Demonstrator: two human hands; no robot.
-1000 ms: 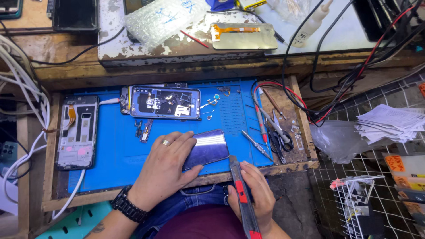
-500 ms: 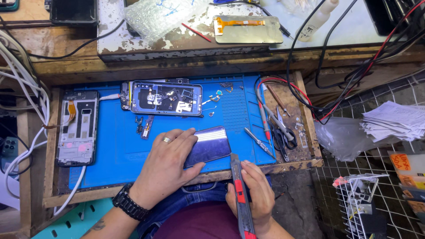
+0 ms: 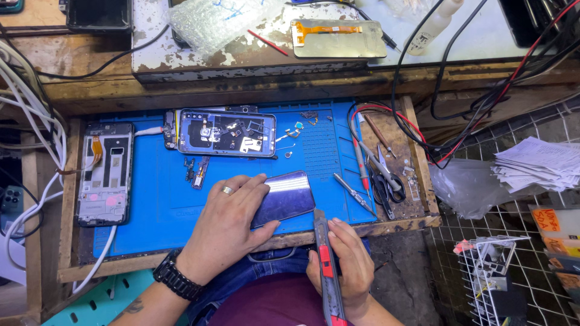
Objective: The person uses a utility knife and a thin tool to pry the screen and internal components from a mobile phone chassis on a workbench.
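Little has shifted since the earlier frames: both hands keep their places, and only the view has slid a bit, so the blue mat sits lower in the picture. A glossy purple phone back cover lies tilted near the front edge of the blue work mat. The left hand, with a ring and a black wristwatch, presses flat on the cover's left part, fingers spread over it and thumb against its lower edge. The right hand is closed around a grey and red utility knife, whose tip meets the cover's lower right corner.

Further up the mat lies an opened phone with its insides showing, and small loose parts sit just below it. To the left, half off the mat, rests a bare phone frame. On the right side of the desk lie scissors, a screwdriver and a red-handled tool. Above, on the raised shelf, a display panel with an orange flex cable lies beside bubble wrap. A stack of papers sits far right.
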